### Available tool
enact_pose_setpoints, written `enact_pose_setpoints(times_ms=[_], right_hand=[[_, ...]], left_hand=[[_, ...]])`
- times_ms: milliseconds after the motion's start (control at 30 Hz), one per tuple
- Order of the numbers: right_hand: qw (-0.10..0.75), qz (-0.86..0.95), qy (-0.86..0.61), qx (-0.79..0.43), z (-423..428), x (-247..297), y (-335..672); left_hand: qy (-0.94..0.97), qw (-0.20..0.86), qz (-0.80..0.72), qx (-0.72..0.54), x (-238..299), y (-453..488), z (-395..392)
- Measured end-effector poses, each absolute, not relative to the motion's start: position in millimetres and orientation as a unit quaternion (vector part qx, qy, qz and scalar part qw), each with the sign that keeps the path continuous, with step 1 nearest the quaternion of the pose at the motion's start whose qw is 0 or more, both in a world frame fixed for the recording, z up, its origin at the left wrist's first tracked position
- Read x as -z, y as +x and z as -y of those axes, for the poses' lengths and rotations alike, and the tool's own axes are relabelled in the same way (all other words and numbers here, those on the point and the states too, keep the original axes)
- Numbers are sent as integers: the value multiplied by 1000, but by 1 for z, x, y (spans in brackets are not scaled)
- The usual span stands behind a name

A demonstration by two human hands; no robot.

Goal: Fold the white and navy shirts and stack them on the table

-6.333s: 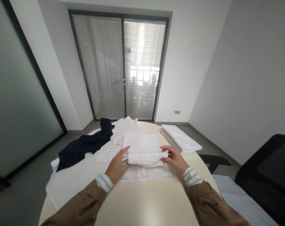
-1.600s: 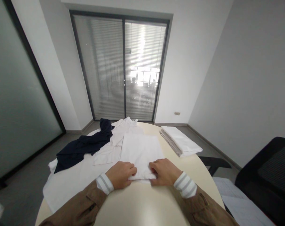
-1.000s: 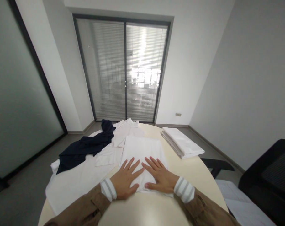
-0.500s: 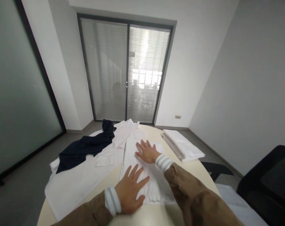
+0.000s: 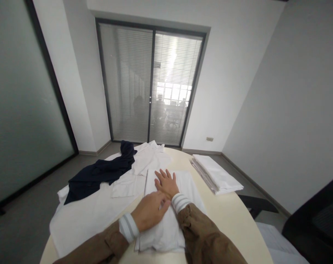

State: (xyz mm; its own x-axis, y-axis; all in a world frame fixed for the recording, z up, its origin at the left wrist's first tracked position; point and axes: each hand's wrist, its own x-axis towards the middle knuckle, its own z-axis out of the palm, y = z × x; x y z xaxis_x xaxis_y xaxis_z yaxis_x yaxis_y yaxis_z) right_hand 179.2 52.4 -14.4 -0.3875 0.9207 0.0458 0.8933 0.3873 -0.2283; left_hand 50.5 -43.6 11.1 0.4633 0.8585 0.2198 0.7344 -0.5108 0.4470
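On the near middle of the round table [image 5: 226,220], a folded white garment [image 5: 189,190] is lying flat as a long rectangle, running away from the person. Both hands are resting on it palm down, open and gripping nothing. The right hand [image 5: 166,183] is pressing on the far half with its fingers spread. The left hand [image 5: 150,216] is lying on the near half with its fingers together, their tips just beside the striped cuff at the right wrist. Brown sleeves are covering both forearms. Touching the garment's left edge, loose white clothing [image 5: 84,216] is spreading over the left side of the table and hanging over its rim. A navy garment [image 5: 100,172] is lying crumpled on top of that clothing, farther back. Well apart to the right, a stack of folded white cloths [image 5: 218,178] is sitting near the table's far right rim. A black chair [image 5: 314,220] is standing off to the right, and glass doors with blinds [image 5: 152,84] are filling the wall beyond.
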Motion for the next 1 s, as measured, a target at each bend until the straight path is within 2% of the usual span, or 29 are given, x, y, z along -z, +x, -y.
enact_pose_setpoints(times_ms=[133,267,367,467,667,867,1000], right_hand=[[100,834,-536,-82,-56,17,183],[134,809,-568,-67,-59,22,195],[119,768,-627,-42,-62,25,213],[86,741,-663,-58,-68,27,236],[69,760,-641,-83,-71,26,257],[80,865,-489,-72,-33,15,282],[37,871,-481,-91,-18,0,296]], left_hand=[[763,60,-552,-332,1,64,-8],[741,-8,-630,-232,31,74,-31],[743,-39,-639,-195,47,75,-30],[745,-48,-637,-193,50,73,-28],[743,-41,-640,-194,49,71,-30],[744,-27,-637,-200,48,69,-28],[743,-40,-629,-225,49,68,-27]])
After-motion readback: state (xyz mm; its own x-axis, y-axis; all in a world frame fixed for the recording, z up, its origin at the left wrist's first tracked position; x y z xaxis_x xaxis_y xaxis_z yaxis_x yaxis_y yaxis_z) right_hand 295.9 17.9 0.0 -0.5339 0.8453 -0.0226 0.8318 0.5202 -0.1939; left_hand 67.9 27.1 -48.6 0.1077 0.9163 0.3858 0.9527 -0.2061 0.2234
